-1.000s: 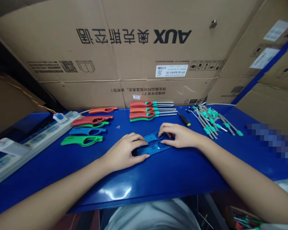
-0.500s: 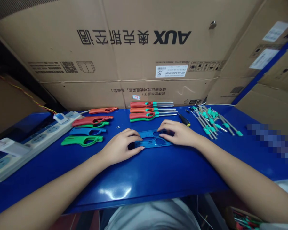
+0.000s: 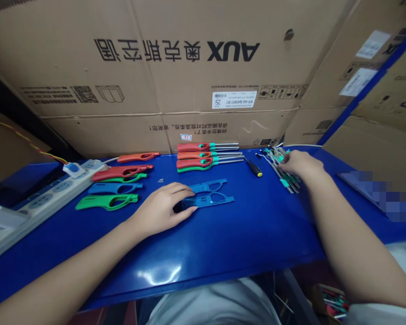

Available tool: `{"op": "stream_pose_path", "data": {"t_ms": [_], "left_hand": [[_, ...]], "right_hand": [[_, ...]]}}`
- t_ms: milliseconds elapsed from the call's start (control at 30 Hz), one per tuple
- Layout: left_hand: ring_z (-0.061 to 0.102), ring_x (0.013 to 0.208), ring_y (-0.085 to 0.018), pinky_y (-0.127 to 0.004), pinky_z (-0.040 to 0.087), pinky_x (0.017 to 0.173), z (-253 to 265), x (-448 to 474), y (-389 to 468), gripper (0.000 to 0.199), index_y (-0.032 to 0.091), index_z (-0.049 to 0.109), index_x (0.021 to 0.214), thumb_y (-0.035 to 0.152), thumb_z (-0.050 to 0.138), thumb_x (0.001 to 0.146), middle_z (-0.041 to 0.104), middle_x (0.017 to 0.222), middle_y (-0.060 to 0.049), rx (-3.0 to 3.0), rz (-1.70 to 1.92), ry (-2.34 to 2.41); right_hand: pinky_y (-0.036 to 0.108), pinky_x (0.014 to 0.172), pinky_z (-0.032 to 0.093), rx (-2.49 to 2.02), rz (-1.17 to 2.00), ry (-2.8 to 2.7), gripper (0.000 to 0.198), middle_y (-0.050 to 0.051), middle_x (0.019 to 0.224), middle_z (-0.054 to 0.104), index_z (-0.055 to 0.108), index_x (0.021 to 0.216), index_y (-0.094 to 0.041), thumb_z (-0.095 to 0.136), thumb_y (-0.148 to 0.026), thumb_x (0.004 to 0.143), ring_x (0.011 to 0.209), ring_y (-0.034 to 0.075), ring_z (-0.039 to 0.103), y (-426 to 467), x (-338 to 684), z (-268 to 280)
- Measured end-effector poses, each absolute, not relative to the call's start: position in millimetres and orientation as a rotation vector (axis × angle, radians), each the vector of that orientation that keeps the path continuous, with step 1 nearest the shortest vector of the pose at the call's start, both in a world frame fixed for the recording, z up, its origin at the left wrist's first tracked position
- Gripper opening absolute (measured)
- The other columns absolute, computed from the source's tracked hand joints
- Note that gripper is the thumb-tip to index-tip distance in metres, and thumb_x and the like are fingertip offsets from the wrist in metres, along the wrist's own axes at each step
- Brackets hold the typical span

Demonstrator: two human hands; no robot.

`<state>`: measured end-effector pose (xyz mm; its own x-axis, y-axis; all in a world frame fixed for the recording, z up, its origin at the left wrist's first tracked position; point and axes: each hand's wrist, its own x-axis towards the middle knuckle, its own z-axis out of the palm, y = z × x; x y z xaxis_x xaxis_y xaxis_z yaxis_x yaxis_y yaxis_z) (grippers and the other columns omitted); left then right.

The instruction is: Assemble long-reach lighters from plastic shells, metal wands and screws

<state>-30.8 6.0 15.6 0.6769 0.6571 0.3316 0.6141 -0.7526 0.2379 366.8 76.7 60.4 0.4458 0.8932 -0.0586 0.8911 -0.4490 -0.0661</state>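
Left grip (image 3: 162, 207) at the left ends of two blue handle halves (image 3: 203, 202), which lie side by side on the counter (image 3: 250, 239); thumb and fingers stand apart, touching the nearer half. Right grip (image 3: 304, 166) is over the heap of metal rods with green fittings (image 3: 284, 182), right of the screwdriver (image 3: 255, 169). Its fingertips are partly hidden; cannot tell whether they close on a rod. Step in hand, by my reading: steadying halves, picking among rods. Freeing one calls for a fine pinch; wires look tangle-prone.
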Motion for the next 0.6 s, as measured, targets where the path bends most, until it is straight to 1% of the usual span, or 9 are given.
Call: {"op": "stream_pose_path", "data": {"t_ms": [67, 133, 267, 367, 467, 600], "left_hand": [[0.065, 0.113, -0.026, -0.042, 0.054, 0.101, 12.2, -28.9, 5.8, 0.033, 0.019, 0.068, 0.12, 0.041, 0.059, 0.096, 0.07, 0.121, -0.01, 2.742, 0.627, 1.038], [0.065, 0.116, -0.025, -0.041, 0.053, 0.103, 8.2, -27.1, 6.0, 0.033, 0.02, 0.067, 0.123, 0.039, 0.058, 0.097, 0.07, 0.124, -0.01, 2.713, 0.639, 0.997], [0.066, 0.117, -0.024, -0.039, 0.054, 0.104, 3.1, -26.6, 8.0, 0.029, 0.02, 0.069, 0.121, 0.034, 0.056, 0.099, 0.07, 0.124, -0.01, 2.684, 0.634, 0.941], [0.066, 0.115, -0.024, -0.038, 0.055, 0.102, 3.5, -30.0, 10.6, 0.027, 0.02, 0.071, 0.119, 0.032, 0.057, 0.099, 0.07, 0.123, -0.01, 2.688, 0.621, 0.932], [0.067, 0.112, -0.024, -0.039, 0.055, 0.1, 6.8, -35.6, 13.2, 0.027, 0.019, 0.072, 0.117, 0.031, 0.058, 0.098, 0.071, 0.121, -0.01, 2.705, 0.621, 0.928], [0.069, 0.108, -0.023, -0.039, 0.055, 0.099, 13.3, -42.6, 15.5, 0.025, 0.019, 0.073, 0.114, 0.031, 0.062, 0.096, 0.072, 0.116, -0.01, 2.715, 0.587, 0.921]], "right_hand": [[0.047, 0.077, 0.051, -2.665, 0.137, -1.643, 0.023, 0.019, 0.103, 0.069, 0.07, 0.09, -0.019, 0.076, -0.034, 0.073, 0.099, 0.037, 0.066, 81.1, 366.4, 54.5], [0.048, 0.078, 0.053, -2.672, 0.134, -1.66, 0.023, 0.017, 0.099, 0.07, 0.069, 0.085, -0.019, 0.077, -0.035, 0.071, 0.098, 0.037, 0.067, 84.8, 366.6, 49.6], [0.049, 0.077, 0.054, -2.676, 0.124, -1.678, 0.019, 0.018, 0.098, 0.07, 0.067, 0.08, -0.018, 0.075, -0.033, 0.071, 0.097, 0.038, 0.068, 87.3, 367.6, 46.0], [0.047, 0.077, 0.055, -2.633, 0.085, -1.621, 0.016, 0.017, 0.102, 0.071, 0.065, 0.083, -0.019, 0.068, -0.033, 0.078, 0.099, 0.038, 0.068, 84.5, 365.8, 49.5], [0.044, 0.075, 0.055, -2.575, 0.003, -1.572, 0.017, 0.017, 0.105, 0.071, 0.064, 0.09, -0.02, 0.057, -0.034, 0.085, 0.101, 0.037, 0.069, 79.9, 362.0, 54.6], [0.042, 0.076, 0.054, -2.518, -0.078, -1.552, 0.02, 0.017, 0.108, 0.07, 0.062, 0.097, -0.02, 0.051, -0.035, 0.088, 0.105, 0.036, 0.067, 75.8, 358.5, 58.8]]}}
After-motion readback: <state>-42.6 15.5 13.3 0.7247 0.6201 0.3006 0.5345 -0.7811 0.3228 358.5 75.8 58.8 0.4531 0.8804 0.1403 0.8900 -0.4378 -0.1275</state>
